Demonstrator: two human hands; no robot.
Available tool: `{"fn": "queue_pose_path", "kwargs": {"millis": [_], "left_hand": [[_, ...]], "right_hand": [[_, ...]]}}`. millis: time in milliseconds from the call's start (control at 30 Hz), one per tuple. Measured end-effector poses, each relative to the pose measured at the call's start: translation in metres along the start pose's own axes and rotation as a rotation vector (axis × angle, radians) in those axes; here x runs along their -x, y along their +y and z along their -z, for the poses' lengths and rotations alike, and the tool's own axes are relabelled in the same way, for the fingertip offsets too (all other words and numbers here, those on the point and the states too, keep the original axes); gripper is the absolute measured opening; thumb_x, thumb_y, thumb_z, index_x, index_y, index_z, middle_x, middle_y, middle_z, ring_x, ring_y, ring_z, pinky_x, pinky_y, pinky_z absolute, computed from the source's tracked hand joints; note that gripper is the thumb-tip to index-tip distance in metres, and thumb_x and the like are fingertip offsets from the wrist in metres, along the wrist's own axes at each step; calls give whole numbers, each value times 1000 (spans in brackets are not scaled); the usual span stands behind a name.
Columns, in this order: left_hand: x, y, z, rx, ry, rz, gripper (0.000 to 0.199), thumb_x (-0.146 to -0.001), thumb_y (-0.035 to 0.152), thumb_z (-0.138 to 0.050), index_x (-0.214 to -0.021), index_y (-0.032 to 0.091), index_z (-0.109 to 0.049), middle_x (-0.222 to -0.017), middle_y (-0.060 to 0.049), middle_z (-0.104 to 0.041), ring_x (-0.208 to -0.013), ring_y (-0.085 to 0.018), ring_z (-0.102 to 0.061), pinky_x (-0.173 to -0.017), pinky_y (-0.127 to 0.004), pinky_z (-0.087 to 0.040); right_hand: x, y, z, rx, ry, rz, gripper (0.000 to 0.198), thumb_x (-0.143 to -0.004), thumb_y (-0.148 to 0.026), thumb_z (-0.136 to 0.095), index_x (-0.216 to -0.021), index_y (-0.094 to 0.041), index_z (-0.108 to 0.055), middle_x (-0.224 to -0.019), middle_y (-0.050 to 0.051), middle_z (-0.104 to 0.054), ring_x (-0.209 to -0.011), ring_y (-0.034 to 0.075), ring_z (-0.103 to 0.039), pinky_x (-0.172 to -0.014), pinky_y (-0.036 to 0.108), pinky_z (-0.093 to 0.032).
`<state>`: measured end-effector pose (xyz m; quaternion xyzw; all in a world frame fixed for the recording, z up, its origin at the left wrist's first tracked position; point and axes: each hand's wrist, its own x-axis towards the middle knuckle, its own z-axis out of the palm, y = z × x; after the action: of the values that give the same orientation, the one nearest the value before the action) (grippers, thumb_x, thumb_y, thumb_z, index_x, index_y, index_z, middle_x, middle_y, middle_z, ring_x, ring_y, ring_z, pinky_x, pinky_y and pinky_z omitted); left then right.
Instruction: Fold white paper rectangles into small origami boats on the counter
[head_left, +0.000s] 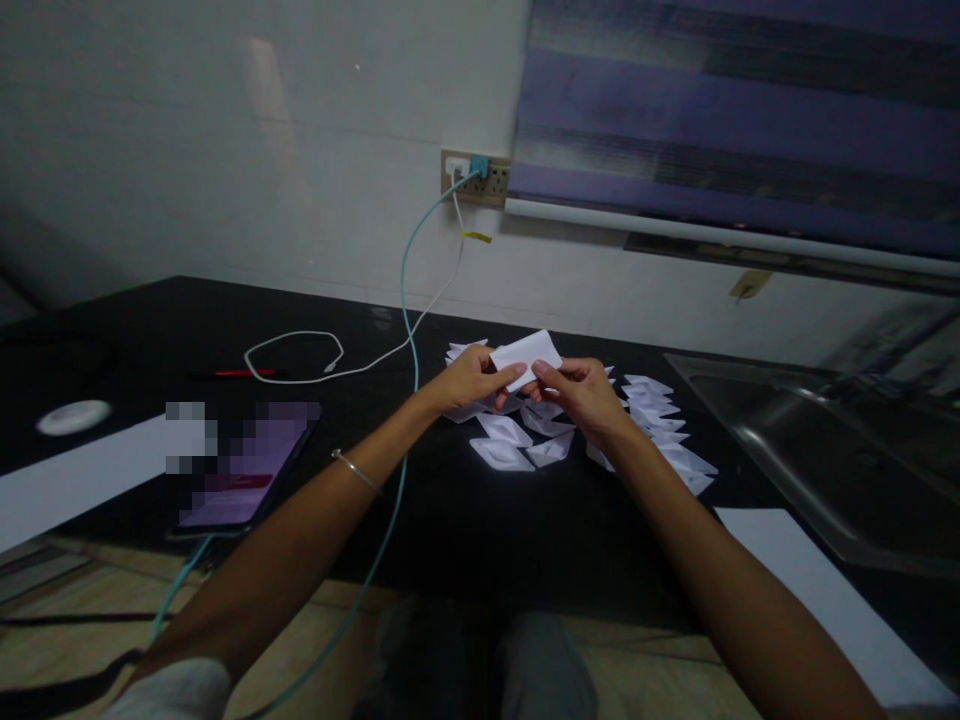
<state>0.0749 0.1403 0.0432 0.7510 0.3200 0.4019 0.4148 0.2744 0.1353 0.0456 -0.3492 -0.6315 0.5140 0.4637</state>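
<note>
A: Where did the folded white paper [527,352] lie relative to the fingers?

B: Between the two hands, in contact with both, and held above the bench [480,540]. The fingers of the left hand [466,382] pinched its left end, thumb on the near face; those of the right hand [589,395] pinched its near right corner.

A: How was its long axis set?

B: Crosswise, from the left fingers toward the right, the right end tilted upward. The far edge stood free beyond both thumbs.

A: Which hand was nearer?

B: Neither; both touched it, their thumb tips close together along the lower edge.

A: What lay around the fingers?

B: Small folded pieces [501,455] below and on the near side; a row of similar pieces [652,408] to the right.
</note>
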Motion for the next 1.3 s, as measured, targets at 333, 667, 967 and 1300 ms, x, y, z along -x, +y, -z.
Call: {"fn": "queue_pose_path", "kwargs": {"millis": [333, 667, 967, 1300], "left_hand": [[0, -4, 17, 166, -89, 43, 40, -87, 47, -61, -67, 12, -63, -50, -2, -62, -41, -6, -54, -41, -17, -34], [3, 11, 10, 32, -297, 53, 41, -88, 34, -63, -53, 14, -58, -42, 1, -53, -35, -5, -47, -39, -17, -35], [3, 5, 4, -62, -282, 19, 51, -98, 43, -45, -58, 14, -57, -45, 0, -55, -39, -6, -49, -43, -18, -38], [3, 0, 5, -191, -189, 21, 50, -101, 38, -37, -59, 16, -52, -45, 1, -54, -39, -7, -49, -45, -19, -39]], "right_hand": [[-3, 3, 7, 130, -12, 45, 33, -76, -47, -75, -73, -14, -77, -69, 8, -72, -60, 14, -62, -62, 30, -51], [-3, 2, 10, 261, -33, 112, 24, -75, -42, -77, -81, -19, -77, -73, 4, -71, -57, 12, -56, -50, 23, -40], [-3, 0, 9, 390, 55, 190, 24, -75, -40, -75, -79, -16, -80, -73, 7, -75, -56, 15, -60, -48, 25, -41], [-7, 5, 24, 330, -147, 154, 30, -84, -42, -67, -102, -21, -78, -84, 5, -75, -64, 13, -60, -54, 25, -43]]}}
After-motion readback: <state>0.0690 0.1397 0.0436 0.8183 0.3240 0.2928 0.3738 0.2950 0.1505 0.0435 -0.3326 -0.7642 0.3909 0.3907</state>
